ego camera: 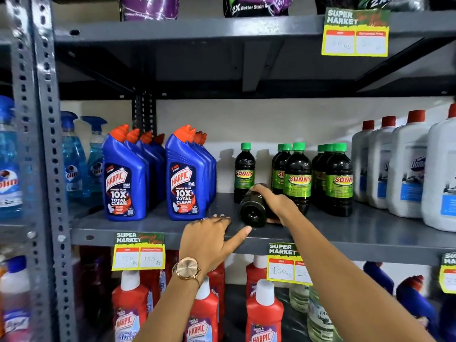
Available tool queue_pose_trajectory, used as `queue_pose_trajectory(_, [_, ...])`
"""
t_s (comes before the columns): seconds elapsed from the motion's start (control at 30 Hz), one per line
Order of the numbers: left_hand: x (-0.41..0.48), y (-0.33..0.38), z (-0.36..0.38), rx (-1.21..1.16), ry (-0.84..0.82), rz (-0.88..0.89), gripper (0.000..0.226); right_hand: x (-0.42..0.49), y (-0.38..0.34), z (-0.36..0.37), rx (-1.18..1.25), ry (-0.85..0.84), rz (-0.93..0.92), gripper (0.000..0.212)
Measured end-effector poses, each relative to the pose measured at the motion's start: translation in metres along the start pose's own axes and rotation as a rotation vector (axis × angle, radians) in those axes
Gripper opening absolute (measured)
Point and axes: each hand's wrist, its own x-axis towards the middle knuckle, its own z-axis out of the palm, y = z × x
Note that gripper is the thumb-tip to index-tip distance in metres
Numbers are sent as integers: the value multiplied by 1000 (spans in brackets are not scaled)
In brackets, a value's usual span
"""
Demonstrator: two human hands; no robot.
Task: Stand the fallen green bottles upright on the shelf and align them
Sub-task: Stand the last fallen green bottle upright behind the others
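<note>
A: Checking fallen bottle (253,213) position. Report.

B: Lying on its side on shelf (158,227), near front edge, just in front of lone upright bottle (244,172). Base turned toward camera; cap end hidden behind right hand (274,201), pointing toward back of shelf. Long axis therefore front-to-back, tipped slightly right.

A: State of right hand?

B: Clamped over upper side of fallen bottle, fingers curled across body, thumb side low on right. Contact confirmed.

A: State of left hand (212,239)?

B: Resting on shelf front edge, just left of bottle base. Fingers apart, index extended toward base, not touching. Holding nothing. Watch (186,268) on wrist.

A: Nearer hand?

B: Right, already on bottle. Left close enough to steady base if needed.

A: Judged step?

B: Raising cap end up and over base, pivoting about base edge. Because axis runs front-to-back, swing goes upward and toward camera or base slides back; clearance to lone upright bottle behind looks tight.

A: Target slot?

B: Likely in front of lone upright bottle, forming a left column matching the two rows (297,176) (338,178) at right.

A: Risks?

B: Knocking lone upright bottle with cap end during pivot. Rolling toward front edge if grip slackens. Harpic (183,178) at left well apart, no conflict.

A: Other fallen bottles?

B: None visible.
</note>
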Motion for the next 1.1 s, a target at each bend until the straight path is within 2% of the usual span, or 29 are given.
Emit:
queue_pose_trajectory(0.1, [0, 1, 1, 1, -14, -5, 85, -4, 10, -5, 68, 165, -147, 99])
queue_pose_trajectory(0.17, [1, 1, 0, 8, -29, -6, 84, -6, 6, -5, 71, 250, -267, 82])
queue_pose_trajectory(0.23, [1, 1, -2, 15, -46, -8, 81, -9, -3, -1, -19, 301, -387, 68])
queue_pose_trajectory(0.27, [0, 2, -2, 16, -50, -9, 80, -8, -6, 2, -72, 301, -421, 69])
queue_pose_trajectory(0.4, [1, 2, -3, -16, -54, -20, 90, -3, -20, 9, -164, 249, -351, 112])
queue_pose_trajectory(0.47, [1, 1, -3, -7, -52, -16, 93, -1, -23, 14, -140, 222, -318, 125])
queue_pose_trajectory(0.53, [1, 2, -3, -7, -66, -16, 94, 2, -20, 22, -64, 211, -333, 119])
queue_pose_trajectory(0.6, [1, 1, -2, -9, -70, -14, 89, 5, -13, 26, 7, 200, -334, 98])
queue_pose_trajectory(0.7, [0, 0, -1, -26, -87, -15, 80, 5, -6, 22, -94, 168, -357, 76])
queue_pose_trajectory(0.77, [0, 0, -1, -18, -94, -20, 74, 5, -4, 21, -243, 204, -408, 81])
queue_pose_trajectory(0.8, [1, 0, -1, -4, -95, -24, 72, 5, -4, 21, -293, 234, -413, 91])
queue_pose_trajectory(0.87, [1, 0, 0, 22, -99, -29, 71, 6, -4, 23, -327, 269, -371, 112])
queue_pose_trajectory(0.9, [1, 0, -1, 29, -98, -30, 71, 7, -5, 24, -312, 264, -349, 113])
queue_pose_trajectory(0.93, [1, 0, -1, 32, -96, -32, 71, 10, -6, 25, -250, 233, -331, 107])
queue_pose_trajectory(1.03, [1, 1, -1, 37, -97, -47, 70, 15, -2, 22, 11, 125, -332, 72])
queue_pose_trajectory(1.1, [1, 1, 0, 34, -105, -53, 70, 14, 1, 21, -29, 144, -352, 68])
